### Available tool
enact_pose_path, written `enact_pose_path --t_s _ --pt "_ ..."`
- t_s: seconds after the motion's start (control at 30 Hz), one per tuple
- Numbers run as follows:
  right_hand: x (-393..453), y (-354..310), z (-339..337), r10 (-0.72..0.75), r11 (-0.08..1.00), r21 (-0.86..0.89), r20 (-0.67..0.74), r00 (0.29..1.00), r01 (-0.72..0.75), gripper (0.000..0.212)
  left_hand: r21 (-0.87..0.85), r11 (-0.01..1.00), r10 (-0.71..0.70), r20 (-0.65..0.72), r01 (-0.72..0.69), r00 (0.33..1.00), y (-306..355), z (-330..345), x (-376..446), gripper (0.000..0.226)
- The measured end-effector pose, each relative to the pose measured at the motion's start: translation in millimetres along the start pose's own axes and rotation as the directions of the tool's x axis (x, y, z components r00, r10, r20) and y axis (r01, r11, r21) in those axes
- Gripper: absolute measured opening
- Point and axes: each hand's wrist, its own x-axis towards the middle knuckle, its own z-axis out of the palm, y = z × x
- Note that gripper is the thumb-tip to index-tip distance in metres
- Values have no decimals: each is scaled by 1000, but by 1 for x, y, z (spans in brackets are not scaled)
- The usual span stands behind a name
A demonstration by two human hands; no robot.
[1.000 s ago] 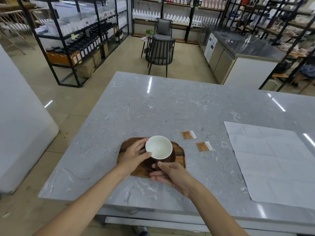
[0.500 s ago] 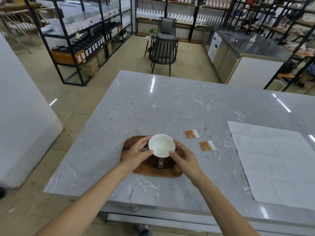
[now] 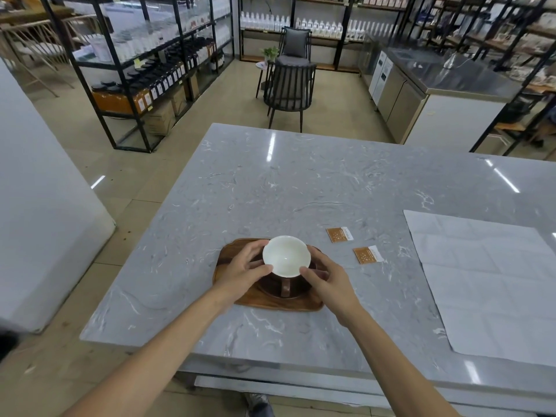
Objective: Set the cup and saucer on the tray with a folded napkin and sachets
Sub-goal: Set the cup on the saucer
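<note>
Cup point(image 3: 286, 256) sat on saucer point(image 3: 281, 291), both on the wooden tray point(image 3: 240, 296) near the counter's front edge. Left hand point(image 3: 245, 266) and right hand point(image 3: 326, 273) each curled around the cup's sides, gripping it. 2 sachets point(image 3: 340, 234) lay on the counter right of the tray; napkin point(image 3: 487, 281) lay unfolded, far right. Judged roughly 1/3 done: napkin fold and sachets left.

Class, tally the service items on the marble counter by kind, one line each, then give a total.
Wooden tray: 1
Dark saucer: 1
Cup: 1
Orange sachets: 2
Unfolded white napkin: 1
Total: 6
</note>
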Motion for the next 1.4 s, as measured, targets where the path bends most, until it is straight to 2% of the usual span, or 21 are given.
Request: enact_pose_path --t_s 0.27,0.63,0.9,1.03,1.13,1.27,1.4 --pt "1 3 0 -6 1000 2 -37 999 6 53 4 1000 1 -21 -1 1000 1 3 -2 53" --pt "-1 1 -1 3 1000 -4 -14 1000 -3 52 25 1000 8 -37 -7 999 -3 9 -6 54" --pt "-3 -3 -4 0 998 62 -1 1000 0 47 23 1000 20 -52 -19 998 -3 11 -6 53" --pt "-3 -11 -10 42 995 90 52 998 -46 36 26 1000 11 -60 -10 998 -4 8 -5 51" --pt "-6 -14 -23 42 998 51 62 997 -45 47 20 1000 -8 -99 10 995 0 8 -3 54" --pt "-18 -11 -52 68 997 22 -27 997 -68 48 280 959 112 -196 -54 974 16 12 -2 55" --pt "-40 -4 -83 70 996 -39 -104 992 -74 35 618 755 371 -126 -220 920 41 34 -4 55"
